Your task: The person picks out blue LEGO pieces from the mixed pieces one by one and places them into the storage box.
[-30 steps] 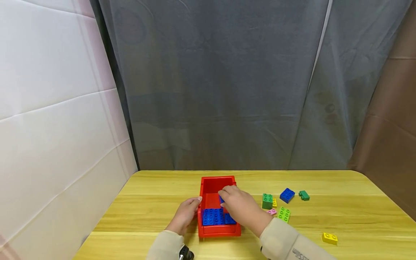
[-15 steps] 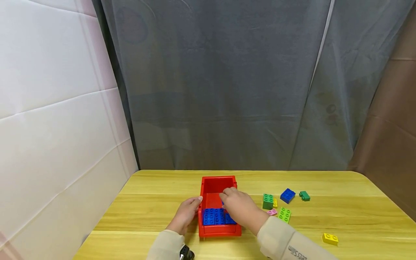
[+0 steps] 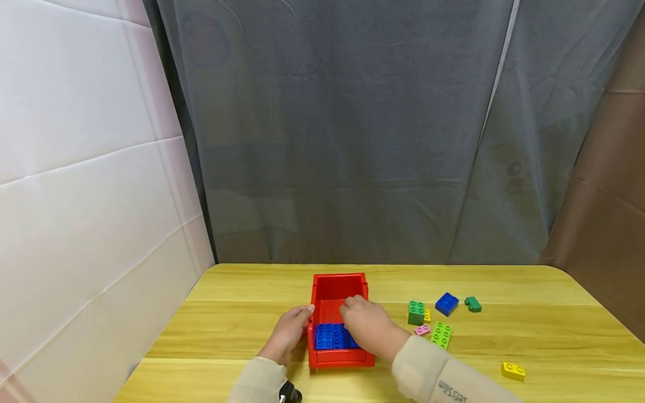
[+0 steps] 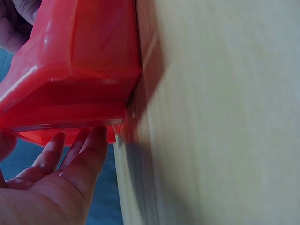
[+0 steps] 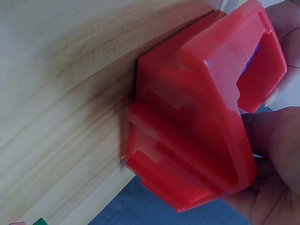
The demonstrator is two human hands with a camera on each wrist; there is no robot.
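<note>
A red bin (image 3: 341,359) stands on the table, several blue bricks (image 3: 331,336) packed studs up at its near end. My left hand (image 3: 288,331) holds the bin's left side, thumb at the rim; the left wrist view has its fingers (image 4: 96,143) against the outer wall. Reaching in over the right wall, my right hand (image 3: 370,326) has curled fingers low in the bin beside those bricks. The blue brick it pinches is hidden beneath the hand in the head view. Only a thin blue strip shows through the bin's opening in the right wrist view.
Right of the bin lie a green brick (image 3: 416,313), a small yellow brick (image 3: 427,315), a pink brick (image 3: 421,330), a lime brick (image 3: 441,334), a blue brick (image 3: 447,304) and a dark green piece (image 3: 473,304). Another yellow brick (image 3: 513,371) is nearer the front.
My right hand has shifted slightly toward the bin's near end. The blue brick glimpsed at its fingertips earlier is now covered by the hand. My left hand keeps its place.
</note>
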